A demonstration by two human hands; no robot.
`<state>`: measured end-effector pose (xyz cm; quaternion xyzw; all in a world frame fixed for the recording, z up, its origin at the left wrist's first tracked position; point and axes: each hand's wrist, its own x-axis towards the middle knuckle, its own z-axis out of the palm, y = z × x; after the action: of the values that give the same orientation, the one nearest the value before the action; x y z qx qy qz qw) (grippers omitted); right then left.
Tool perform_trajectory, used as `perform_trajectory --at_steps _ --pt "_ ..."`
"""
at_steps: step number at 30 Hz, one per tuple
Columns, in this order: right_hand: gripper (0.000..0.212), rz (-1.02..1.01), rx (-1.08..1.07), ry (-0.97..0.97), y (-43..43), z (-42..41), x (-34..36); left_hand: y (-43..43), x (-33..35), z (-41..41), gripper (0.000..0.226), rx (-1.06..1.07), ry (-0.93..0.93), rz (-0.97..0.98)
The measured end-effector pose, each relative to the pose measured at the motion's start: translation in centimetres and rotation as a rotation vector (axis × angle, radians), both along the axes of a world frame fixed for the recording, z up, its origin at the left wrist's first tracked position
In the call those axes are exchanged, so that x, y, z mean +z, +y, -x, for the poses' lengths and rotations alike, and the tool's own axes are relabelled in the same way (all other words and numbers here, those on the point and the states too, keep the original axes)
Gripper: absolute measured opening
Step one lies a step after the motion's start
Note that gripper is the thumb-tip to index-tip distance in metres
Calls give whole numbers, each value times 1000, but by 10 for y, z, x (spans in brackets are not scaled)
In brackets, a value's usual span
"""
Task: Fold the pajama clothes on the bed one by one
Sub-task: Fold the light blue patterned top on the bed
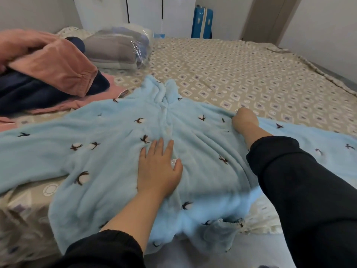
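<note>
From the head camera, the light blue fleece pajama top (108, 171) lies spread front-up on the bed (241, 70). Its collar points away from me and its hem reaches the near edge, where the picture blurs. One sleeve stretches out flat to my left and the other runs off to my right. Small dark-and-white embroidered motifs are scattered over the fleece.

My left hand (160, 169) lies palm-down on the middle of the top, just left of the front placket. The fingers are straight and slightly fanned, pressing the fleece flat, with wrinkles running out from under them. My thumb rests against a clear button (173, 161).

My right hand (245, 120) is farther out, at the top's right shoulder. Its fingers are curled down into the fleece and hold a fold at the edge. The fingertips are hidden behind the knuckles. Both my forearms come in from dark sleeves pushed up above the wrists.

To my left, a pink fleece garment (58, 60) sits heaped over a navy garment (38, 91), just beside the blue sleeve and collar. Behind them is a clear plastic bag (119, 47) holding folded grey cloth. Past the far side of the bed, a blue suitcase (201, 22) stands upright beside a white wardrobe (144, 12).
</note>
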<state>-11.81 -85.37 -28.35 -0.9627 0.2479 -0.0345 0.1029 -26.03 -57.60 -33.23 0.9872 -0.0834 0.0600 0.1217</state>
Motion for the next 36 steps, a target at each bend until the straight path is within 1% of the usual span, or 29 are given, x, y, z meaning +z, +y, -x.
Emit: perform_trajectory --at_steps 3,7,8,10,11,13,14,15,16,17,19,20,21,22,23,24,26,27,28,29,30,31,33,34,35,36 --pt "27 23 -63 -107 -10 -7 8 0 -1 0 84 6 -27 -17" --pt "44 32 20 26 -7 -1 -6 -1 -1 0 87 9 -31 -19" --pt "49 31 32 36 -1 3 -9 -1 -1 0 87 8 -27 -22" --pt "61 45 72 -19 17 18 -11 -1 -1 0 88 10 -26 -13" --pt "63 57 146 -60 30 30 -11 -1 -1 0 88 10 -30 -9" --pt "62 88 451 -71 52 62 -17 0 0 0 88 7 -33 -19" --pt "60 93 608 -16 57 79 -23 0 -1 0 88 7 -33 -27" --pt "58 111 696 71 56 94 -28 0 0 1 86 8 -36 -29" --pt "57 147 696 135 46 99 -30 -1 -1 0 83 10 -36 -29" --pt "58 167 616 160 31 97 -30 -1 0 0 81 11 -36 -26" --pt "61 167 308 184 -5 88 -23 -1 0 0 80 12 -39 -20" --pt "62 131 159 217 -19 82 -16 0 0 1 80 12 -44 -17" --pt "63 105 69 254 -23 80 -8 0 0 1 81 12 -51 -14" --pt "64 97 47 274 -18 80 -2 0 -1 1 82 12 -57 -10" --pt "63 115 98 260 -5 83 2 0 -1 1 83 11 -60 -5" --pt "59 156 215 193 13 89 7 0 -1 1 84 12 -57 -2" --pt "48 187 474 -39 44 114 8 0 -2 0 82 13 -51 -4" --pt "44 175 540 -158 50 128 3 0 -2 0 81 13 -51 -6" --pt "39 138 523 -237 49 142 -1 0 -2 0 81 13 -55 -6" --pt "34 87 445 -288 42 152 -4 0 -2 0 81 13 -61 -5" --pt "30 40 318 -296 31 159 -6 0 -2 -1 79 14 -69 -3" --pt "29 38 192 -243 20 164 -5 0 -3 -1 76 14 -78 -2" --pt "40 90 30 -12 3 169 5 0 -5 -3 71 12 -88 -3" --pt "49 40 4 92 -2 171 11 0 -5 -3 69 12 -87 0" --pt "53 -75 12 149 -4 173 13 1 -5 -3 69 11 -85 3" --pt "53 -210 34 171 -3 176 13 1 -5 -3 68 10 -82 4"
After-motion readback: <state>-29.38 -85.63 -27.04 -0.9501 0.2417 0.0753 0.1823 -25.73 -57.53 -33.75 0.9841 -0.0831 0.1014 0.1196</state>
